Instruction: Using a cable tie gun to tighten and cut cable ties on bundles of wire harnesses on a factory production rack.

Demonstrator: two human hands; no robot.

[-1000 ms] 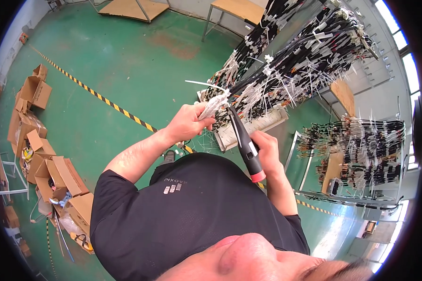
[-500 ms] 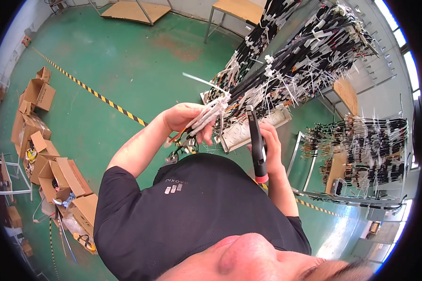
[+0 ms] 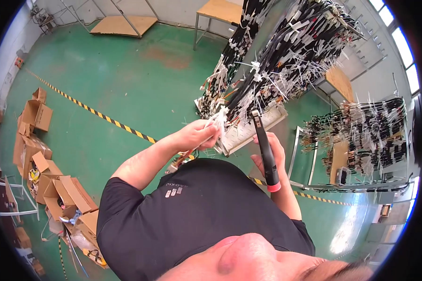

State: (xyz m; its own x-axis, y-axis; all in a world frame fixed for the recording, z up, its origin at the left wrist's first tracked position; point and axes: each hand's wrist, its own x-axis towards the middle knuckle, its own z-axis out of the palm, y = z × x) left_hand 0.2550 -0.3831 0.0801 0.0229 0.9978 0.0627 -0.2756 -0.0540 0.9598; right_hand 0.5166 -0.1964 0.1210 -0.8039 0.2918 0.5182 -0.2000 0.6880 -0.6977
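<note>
My left hand (image 3: 197, 136) is closed around the end of a wire bundle (image 3: 222, 117) with white sleeves and connectors. Loose wire ends hang below that hand, and the bundle's other end runs up toward the rack. In my right hand (image 3: 277, 152) is a black cable tie gun (image 3: 265, 152) with a red rear knob, its narrow nose pointing away from me. The gun's nose is to the right of the bundle, apart from it. A thick mass of black wire harnesses (image 3: 290, 61), bristling with white cable ties, hangs just beyond my hands.
A pale perforated tray (image 3: 253, 131) sits beneath the harnesses. More harnesses (image 3: 361, 136) hang on a rack to the right. Opened cardboard boxes (image 3: 63, 192) line the left side. Wooden-topped tables (image 3: 218, 10) stand at the back, and striped tape (image 3: 98, 114) crosses the green floor.
The long white tie tail sticking out leftward from the bundle no longer shows. My left hand has closed higher on the bundle. The gun has shifted slightly right and nearer to me.
</note>
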